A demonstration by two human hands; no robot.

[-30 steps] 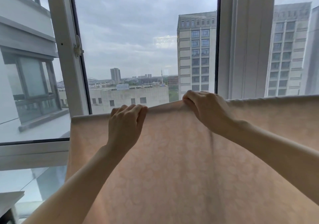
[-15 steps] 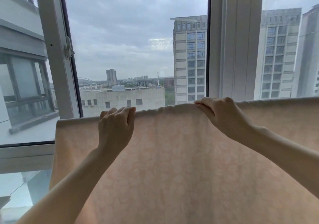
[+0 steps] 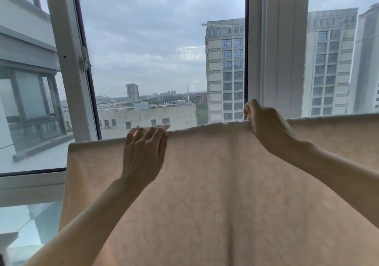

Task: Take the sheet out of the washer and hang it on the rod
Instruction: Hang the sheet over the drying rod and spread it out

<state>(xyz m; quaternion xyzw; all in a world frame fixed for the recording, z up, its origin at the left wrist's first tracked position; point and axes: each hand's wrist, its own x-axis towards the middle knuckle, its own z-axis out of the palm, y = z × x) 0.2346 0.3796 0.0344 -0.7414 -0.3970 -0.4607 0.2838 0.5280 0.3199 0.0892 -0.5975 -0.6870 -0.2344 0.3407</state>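
The peach sheet (image 3: pixel 215 183) hangs draped in front of the window (image 3: pixel 283 50), and its support is hidden under the top fold. 2 hands are up there: the left hand (image 3: pixel 143 150) lies flat with straight fingers, and the right hand (image 3: pixel 266 128) pinches the edge. A tower block (image 3: pixel 225 70) stands beyond the glass.

The left hand (image 3: pixel 143 150) lets go: its fingers, curled over the top fold a second ago, now lie straight and flat on the sheet (image 3: pixel 205 194). The right hand (image 3: pixel 266 128) has slid rightward along the fold, now pinching it.
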